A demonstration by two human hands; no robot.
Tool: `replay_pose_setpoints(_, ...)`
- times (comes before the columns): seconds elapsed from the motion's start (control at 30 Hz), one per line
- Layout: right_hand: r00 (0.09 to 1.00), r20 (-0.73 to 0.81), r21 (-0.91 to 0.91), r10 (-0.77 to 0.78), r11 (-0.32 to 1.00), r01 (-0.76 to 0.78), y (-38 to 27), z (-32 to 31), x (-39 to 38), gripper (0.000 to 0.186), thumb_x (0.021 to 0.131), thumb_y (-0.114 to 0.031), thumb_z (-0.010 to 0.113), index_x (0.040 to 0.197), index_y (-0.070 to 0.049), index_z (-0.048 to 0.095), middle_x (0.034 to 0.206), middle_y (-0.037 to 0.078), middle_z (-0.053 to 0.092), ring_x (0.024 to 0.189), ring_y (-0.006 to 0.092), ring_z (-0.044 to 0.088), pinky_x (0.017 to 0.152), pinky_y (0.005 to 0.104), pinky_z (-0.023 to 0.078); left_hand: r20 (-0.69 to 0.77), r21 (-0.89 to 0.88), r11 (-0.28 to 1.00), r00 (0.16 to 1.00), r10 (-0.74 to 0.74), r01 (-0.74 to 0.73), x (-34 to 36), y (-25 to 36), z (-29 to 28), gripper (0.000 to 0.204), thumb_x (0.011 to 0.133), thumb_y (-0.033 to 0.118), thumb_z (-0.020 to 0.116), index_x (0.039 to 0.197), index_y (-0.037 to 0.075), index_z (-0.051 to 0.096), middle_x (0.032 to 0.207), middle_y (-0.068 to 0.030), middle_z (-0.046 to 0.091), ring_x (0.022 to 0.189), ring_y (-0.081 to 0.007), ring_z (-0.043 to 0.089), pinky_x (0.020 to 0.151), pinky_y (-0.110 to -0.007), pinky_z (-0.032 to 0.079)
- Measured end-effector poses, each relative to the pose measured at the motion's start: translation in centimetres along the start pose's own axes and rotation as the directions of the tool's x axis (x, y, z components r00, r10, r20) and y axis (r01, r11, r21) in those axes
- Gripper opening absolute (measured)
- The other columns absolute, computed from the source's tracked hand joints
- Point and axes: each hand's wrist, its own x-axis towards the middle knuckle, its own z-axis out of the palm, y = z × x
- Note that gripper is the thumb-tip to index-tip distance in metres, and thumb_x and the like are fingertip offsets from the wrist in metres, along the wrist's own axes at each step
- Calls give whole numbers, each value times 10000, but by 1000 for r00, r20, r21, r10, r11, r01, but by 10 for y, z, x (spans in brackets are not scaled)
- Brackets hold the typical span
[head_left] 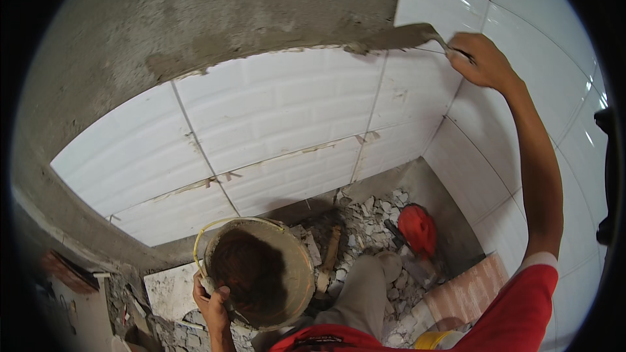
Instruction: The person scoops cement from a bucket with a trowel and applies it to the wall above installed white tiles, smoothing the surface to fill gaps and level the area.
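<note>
Red sleeve [521, 306] at lower right, nearest the lens; right arm runs up from it along the tiled corner. Knee [365, 287] in light trousers below centre.

Left hand [212, 300] low, at the near rim of the bucket [261, 274]; fingers wrapped around the rim where the yellow handle [202, 241] joins. Bucket stands on the floor, dark wet mortar inside, interior mostly in shadow.

Right hand [479, 58] raised high, fingers closed on the handle of the trowel [398, 39]. Blade loaded with grey mortar, lying flat against the wall right at the top edge of the upper tile row, where white tiles [280, 111] meet the bare mortar bed [215, 13].

Two rows of tiles on the facing wall, joints showing mortar smears. Side wall at right tiled higher.

Floor: rubble [378, 221] in the corner, a red object [417, 228] lying on it, a wooden-handled tool [329, 254] just beside the bucket, a loose white tile [169, 290] to the bucket's left, a ribbed reddish slab [469, 290] near the sleeve.
</note>
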Motion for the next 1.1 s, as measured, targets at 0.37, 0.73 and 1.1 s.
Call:
replay_pose_setpoints(0.37,945,-320,484,-59,848,217,-206,54,33,237,954,-146,697,1081,49,652,991,214,660,873,388,671,803,466,538,5,-12,1000,1000,7,-7,-4,-3,-11,541,701,-3,735,1233,12,641,1008,-2,639,893,-103,580,836,-267,495)
replay_pose_setpoints(0.73,894,-409,549,181,832,83,-367,112,93,306,951,-222,758,1129,-37,589,1160,170,553,1102,407,607,776,553,586,-14,0,998,998,68,-68,-9,-9,-25,506,704,30,769,1197,-5,661,1050,-8,601,917,-119,584,864,-280,486)
replay_pose_setpoints(1.1,888,-421,595,182,794,120,-395,146,89,249,957,-180,743,1071,-25,586,1115,171,563,1041,430,588,828,540,514,-35,-10,999,999,38,-39,-14,-10,-31,528,703,33,768,1219,-7,662,1077,-12,610,935,-121,582,884,-284,485)
